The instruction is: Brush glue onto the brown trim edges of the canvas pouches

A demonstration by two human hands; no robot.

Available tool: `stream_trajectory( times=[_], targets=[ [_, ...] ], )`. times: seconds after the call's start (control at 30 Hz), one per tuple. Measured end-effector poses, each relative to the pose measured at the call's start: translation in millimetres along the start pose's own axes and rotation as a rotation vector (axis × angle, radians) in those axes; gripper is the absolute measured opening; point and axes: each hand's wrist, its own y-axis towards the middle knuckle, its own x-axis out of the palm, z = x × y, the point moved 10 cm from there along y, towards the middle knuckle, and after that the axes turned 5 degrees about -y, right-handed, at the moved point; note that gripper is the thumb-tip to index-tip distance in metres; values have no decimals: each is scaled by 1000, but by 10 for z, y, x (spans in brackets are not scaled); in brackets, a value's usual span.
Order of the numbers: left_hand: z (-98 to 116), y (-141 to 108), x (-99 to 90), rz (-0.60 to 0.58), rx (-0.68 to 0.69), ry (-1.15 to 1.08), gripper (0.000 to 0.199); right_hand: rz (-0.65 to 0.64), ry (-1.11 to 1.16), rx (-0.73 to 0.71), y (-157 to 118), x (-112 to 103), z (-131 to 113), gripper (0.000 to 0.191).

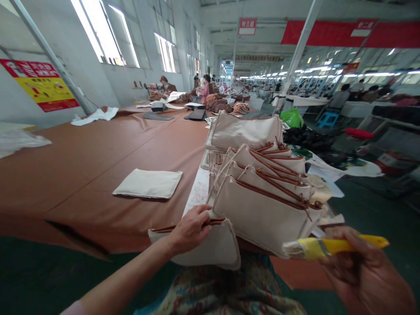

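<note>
My left hand (191, 228) is closed on the top edge of a cream pouch (215, 250) with brown trim, held at the table's front edge above my lap. In my right hand (362, 273) is a yellow-handled paintbrush (337, 246), its pale bristles pointing left. Between and beyond my hands stand several cream pouches (262, 210), leaning in a row, with brown zipper edges and thin brown cords. The bristles appear close to the lower right corner of the front pouch; whether they touch it I cannot tell. One flat cream pouch (149, 183) lies alone to the left.
Brown sheeting (98, 162) covers the long table. More cream pouches (247, 131) are piled behind the row. Dark flat pieces (197, 114) and brown bundles (216, 103) lie farther back, near several people. A blue stool (327, 119) and a green bag (292, 118) are at the right.
</note>
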Motion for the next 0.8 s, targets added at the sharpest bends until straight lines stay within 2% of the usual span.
stream_trajectory(
  times=[0.07,0.13,0.2,0.27,0.33,0.43,0.57,0.7,0.8],
  targets=[
    [-167,177,156,-99,-109,-33,3,9,42,52,-30,77,101,26],
    [-277,315,262,-115,-176,-57,8,24,81,89,-41,94,220,25],
    [-328,394,341,-95,-212,-101,21,3,80,68,-27,111,287,23],
    [-314,412,412,-92,-213,-171,27,-33,40,19,-5,148,316,23],
    [-240,386,462,-113,-176,-258,25,-63,-10,-12,18,210,353,24],
    [-132,308,451,-138,-133,-371,25,-110,-90,-43,44,354,448,27],
    [-50,217,332,-115,-142,-519,25,-216,-305,-215,25,665,532,26],
    [146,149,254,-149,-83,-635,23,-355,-588,-477,-65,1047,501,24],
    [245,116,190,-143,-54,-643,18,-300,-715,-681,-149,1120,282,21]
  ],
)
